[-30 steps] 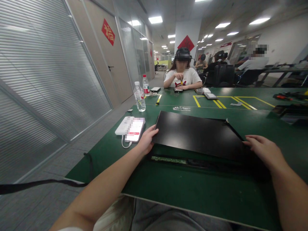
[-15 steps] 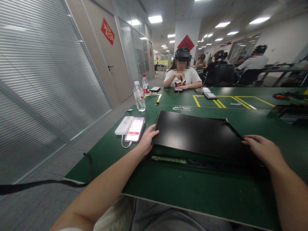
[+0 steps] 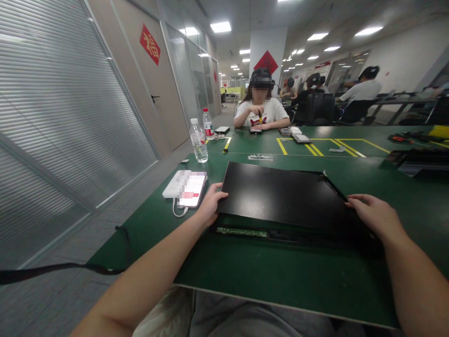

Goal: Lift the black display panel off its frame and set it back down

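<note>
On the green surface (image 3: 280, 281): black panel (image 3: 280, 196); left hand (image 3: 209, 206), fingers clamped on its edge; right hand (image 3: 373, 215), grip unclear. Risk: an uneven hold lets the panel slip onto the circuit strip (image 3: 242, 231) beneath.

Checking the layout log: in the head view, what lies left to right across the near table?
phone → left hand → panel → right hand

Red diamond sign (image 3: 150, 45) on the door (image 3: 168, 107): gold character 福. Red diamond (image 3: 266, 62) on the pillar (image 3: 257, 44), bottle label (image 3: 208, 125) and phone screen (image 3: 191, 189): illegible.
</note>
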`<state>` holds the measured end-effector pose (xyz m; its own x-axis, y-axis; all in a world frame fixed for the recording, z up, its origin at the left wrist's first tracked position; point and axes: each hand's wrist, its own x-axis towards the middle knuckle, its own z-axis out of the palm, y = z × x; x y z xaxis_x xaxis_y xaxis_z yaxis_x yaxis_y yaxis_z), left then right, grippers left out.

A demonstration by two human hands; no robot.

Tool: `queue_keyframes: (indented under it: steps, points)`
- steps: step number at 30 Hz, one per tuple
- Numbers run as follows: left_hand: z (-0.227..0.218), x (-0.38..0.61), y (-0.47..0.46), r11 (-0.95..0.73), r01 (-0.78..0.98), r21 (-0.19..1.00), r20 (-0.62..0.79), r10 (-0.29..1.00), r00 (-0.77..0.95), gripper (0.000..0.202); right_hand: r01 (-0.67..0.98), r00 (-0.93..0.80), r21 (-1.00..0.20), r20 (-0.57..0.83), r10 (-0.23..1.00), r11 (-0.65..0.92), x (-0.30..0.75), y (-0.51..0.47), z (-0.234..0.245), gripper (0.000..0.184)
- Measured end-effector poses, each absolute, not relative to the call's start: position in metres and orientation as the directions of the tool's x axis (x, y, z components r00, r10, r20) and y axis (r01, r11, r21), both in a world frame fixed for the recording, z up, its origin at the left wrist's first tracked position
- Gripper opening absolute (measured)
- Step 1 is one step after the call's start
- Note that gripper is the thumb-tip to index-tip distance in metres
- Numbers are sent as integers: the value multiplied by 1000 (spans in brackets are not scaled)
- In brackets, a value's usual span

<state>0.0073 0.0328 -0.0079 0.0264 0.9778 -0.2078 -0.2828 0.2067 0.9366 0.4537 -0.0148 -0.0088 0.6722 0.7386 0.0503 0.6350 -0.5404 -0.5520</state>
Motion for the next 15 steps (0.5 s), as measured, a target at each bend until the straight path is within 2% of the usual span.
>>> queue_keyframes:
  steps: [15]
  points:
    - [-7,8,32,201,-298,933,-196,979,48,48,720,628,-445,92,773,-532,459,-12,-13,35]
